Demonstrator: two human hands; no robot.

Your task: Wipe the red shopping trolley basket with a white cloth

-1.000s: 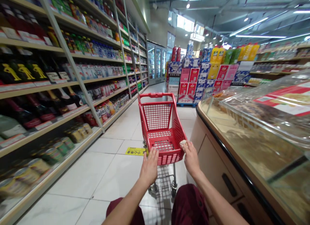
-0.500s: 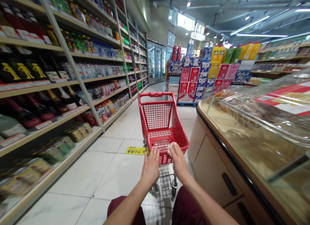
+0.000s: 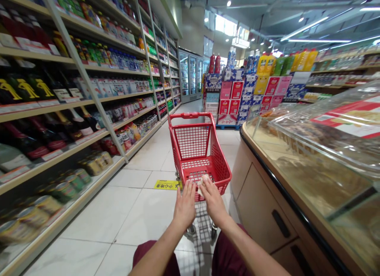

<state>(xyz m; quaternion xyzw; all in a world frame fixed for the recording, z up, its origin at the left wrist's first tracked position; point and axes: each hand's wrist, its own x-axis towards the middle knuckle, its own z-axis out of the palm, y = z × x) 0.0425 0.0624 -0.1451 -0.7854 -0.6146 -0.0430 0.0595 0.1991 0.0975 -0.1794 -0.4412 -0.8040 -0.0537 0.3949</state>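
A red plastic shopping cart (image 3: 221, 163) stands in front of my knees, its near rim close to me and its handle bar at the far side. My left hand (image 3: 185, 200) rests on the near rim with its fingers stretched out flat. Beside it, my right hand (image 3: 213, 198) presses a crumpled whitish cloth (image 3: 202, 184) against the same rim. Most of the cloth is hidden beneath the fingers. The cart's basket has a grid of openings, and its wheels (image 3: 213, 232) show below my right wrist.
Drink shelves (image 3: 118, 98) line the left side. A wood-fronted counter (image 3: 264, 204) with clear covers runs close on the right. Stacked drink cartons (image 3: 231, 98) stand ahead, with glass-door coolers (image 3: 190, 74) behind. A yellow floor sticker (image 3: 166, 184) lies left of the cart.
My right hand has slid left along the cart's near rim with the cloth, closer to my left hand. The left hand and the cart have stayed in place.
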